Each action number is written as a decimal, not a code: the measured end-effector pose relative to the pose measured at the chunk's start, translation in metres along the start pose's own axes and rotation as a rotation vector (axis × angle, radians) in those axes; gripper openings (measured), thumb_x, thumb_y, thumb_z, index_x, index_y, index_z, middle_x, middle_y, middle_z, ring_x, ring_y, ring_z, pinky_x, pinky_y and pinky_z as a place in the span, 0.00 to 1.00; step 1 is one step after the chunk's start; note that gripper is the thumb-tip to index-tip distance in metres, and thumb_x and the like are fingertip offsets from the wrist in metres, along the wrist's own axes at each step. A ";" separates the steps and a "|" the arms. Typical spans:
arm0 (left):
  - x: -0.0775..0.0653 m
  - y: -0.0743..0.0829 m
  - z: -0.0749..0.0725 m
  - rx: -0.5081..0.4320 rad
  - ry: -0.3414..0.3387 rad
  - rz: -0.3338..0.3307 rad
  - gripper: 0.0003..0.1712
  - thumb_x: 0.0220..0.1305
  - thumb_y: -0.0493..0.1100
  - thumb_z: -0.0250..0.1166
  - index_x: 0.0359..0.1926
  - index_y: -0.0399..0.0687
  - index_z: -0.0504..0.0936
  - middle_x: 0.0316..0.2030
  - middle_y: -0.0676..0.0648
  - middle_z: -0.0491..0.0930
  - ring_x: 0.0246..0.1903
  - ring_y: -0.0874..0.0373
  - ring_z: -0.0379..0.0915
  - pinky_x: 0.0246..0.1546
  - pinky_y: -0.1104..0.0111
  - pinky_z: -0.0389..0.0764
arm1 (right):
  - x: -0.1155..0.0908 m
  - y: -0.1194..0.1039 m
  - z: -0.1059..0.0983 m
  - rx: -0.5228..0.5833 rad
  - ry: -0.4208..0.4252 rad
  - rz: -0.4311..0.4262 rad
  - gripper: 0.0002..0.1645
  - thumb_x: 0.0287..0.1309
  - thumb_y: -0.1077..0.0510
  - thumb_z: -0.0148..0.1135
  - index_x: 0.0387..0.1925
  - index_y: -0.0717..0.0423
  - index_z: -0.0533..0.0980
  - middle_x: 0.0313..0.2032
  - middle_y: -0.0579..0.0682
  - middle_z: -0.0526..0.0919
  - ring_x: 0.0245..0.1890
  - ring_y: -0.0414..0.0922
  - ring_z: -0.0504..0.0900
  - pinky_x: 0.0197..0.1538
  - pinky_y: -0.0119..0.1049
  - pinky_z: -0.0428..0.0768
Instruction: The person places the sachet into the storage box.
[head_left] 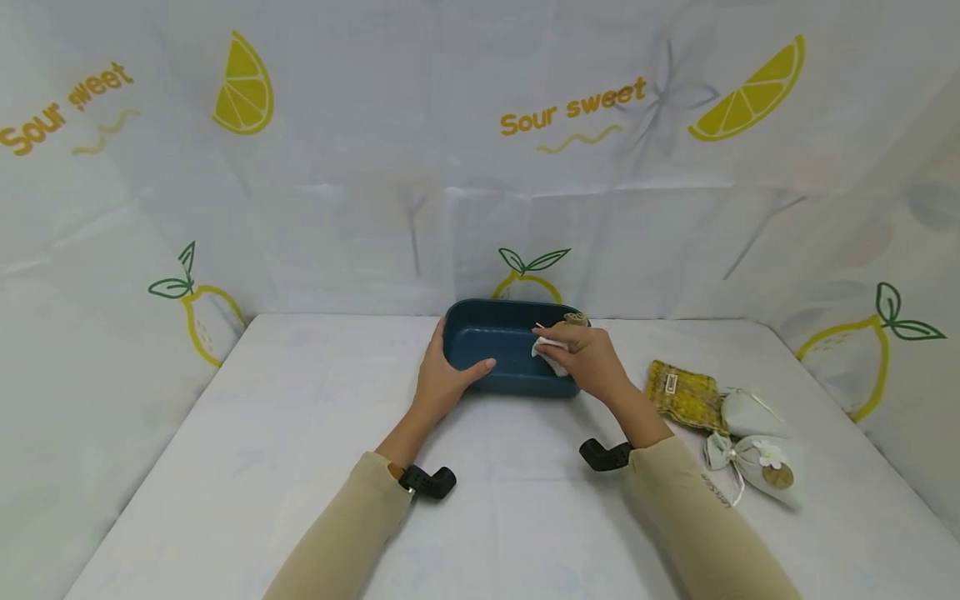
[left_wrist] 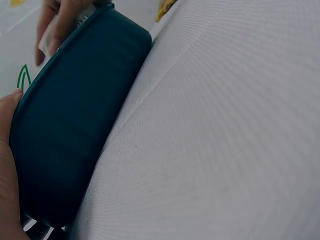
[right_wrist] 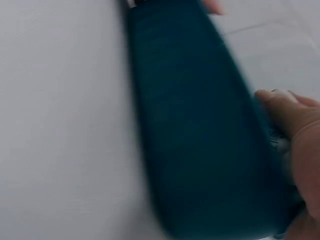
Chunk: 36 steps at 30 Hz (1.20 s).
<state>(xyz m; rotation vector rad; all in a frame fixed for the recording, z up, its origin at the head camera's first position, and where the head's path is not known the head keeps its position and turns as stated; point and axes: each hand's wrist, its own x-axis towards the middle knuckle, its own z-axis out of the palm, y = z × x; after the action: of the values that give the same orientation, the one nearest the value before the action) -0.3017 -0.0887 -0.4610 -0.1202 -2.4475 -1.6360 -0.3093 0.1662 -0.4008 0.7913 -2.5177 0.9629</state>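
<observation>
A dark teal rectangular box [head_left: 491, 346] with rounded corners stands at the back middle of the table. At its left end my left hand [head_left: 438, 375] grips the wall, the thumb lying over the near rim. My right hand [head_left: 588, 358] is over the box's right end and pinches a small white cloth bag [head_left: 553, 358], partly inside the box; the fingers hide much of it. Beside the right hand, at the far right corner of the box, a tan woven item [head_left: 576, 319] shows in part. The right wrist view is blurred and shows mainly the box's outer wall [right_wrist: 195, 120].
Right of the box lie a yellow patterned pouch [head_left: 686, 396], a plain white pouch [head_left: 750, 414] and a white pouch with a bow and flower [head_left: 772, 467]. A white cloth [head_left: 300, 467] covers the table. Behind it hangs a lemon-printed white curtain [head_left: 337, 225].
</observation>
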 end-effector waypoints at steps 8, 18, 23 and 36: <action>-0.001 0.002 0.006 -0.011 -0.014 0.008 0.68 0.51 0.67 0.75 0.82 0.55 0.44 0.81 0.46 0.49 0.80 0.45 0.46 0.76 0.42 0.56 | -0.004 0.002 0.000 -0.113 -0.290 0.145 0.19 0.68 0.55 0.63 0.58 0.52 0.83 0.43 0.55 0.90 0.24 0.38 0.79 0.32 0.35 0.76; -0.002 0.003 0.008 -0.009 -0.020 -0.016 0.68 0.51 0.67 0.75 0.82 0.56 0.44 0.81 0.46 0.50 0.80 0.45 0.46 0.76 0.43 0.56 | -0.004 0.000 -0.004 -0.108 -0.332 0.175 0.22 0.68 0.50 0.64 0.60 0.50 0.81 0.42 0.52 0.90 0.32 0.41 0.83 0.36 0.37 0.80; -0.002 0.002 0.008 -0.016 -0.018 -0.011 0.68 0.51 0.67 0.75 0.82 0.55 0.44 0.81 0.46 0.49 0.80 0.46 0.46 0.77 0.43 0.55 | -0.010 -0.003 -0.012 -0.074 -0.197 0.118 0.28 0.62 0.46 0.70 0.61 0.50 0.80 0.49 0.56 0.88 0.29 0.43 0.84 0.37 0.42 0.82; -0.001 0.000 0.000 -0.007 0.000 0.006 0.67 0.52 0.65 0.75 0.82 0.54 0.45 0.81 0.46 0.49 0.80 0.45 0.46 0.77 0.43 0.55 | -0.024 -0.017 -0.081 -0.196 -0.027 0.016 0.37 0.55 0.52 0.76 0.66 0.53 0.76 0.65 0.57 0.79 0.30 0.52 0.83 0.40 0.46 0.80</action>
<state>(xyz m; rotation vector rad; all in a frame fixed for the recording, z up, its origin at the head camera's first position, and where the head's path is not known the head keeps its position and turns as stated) -0.3004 -0.0883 -0.4614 -0.1282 -2.4401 -1.6421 -0.2715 0.2207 -0.3457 0.7302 -2.5953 0.7007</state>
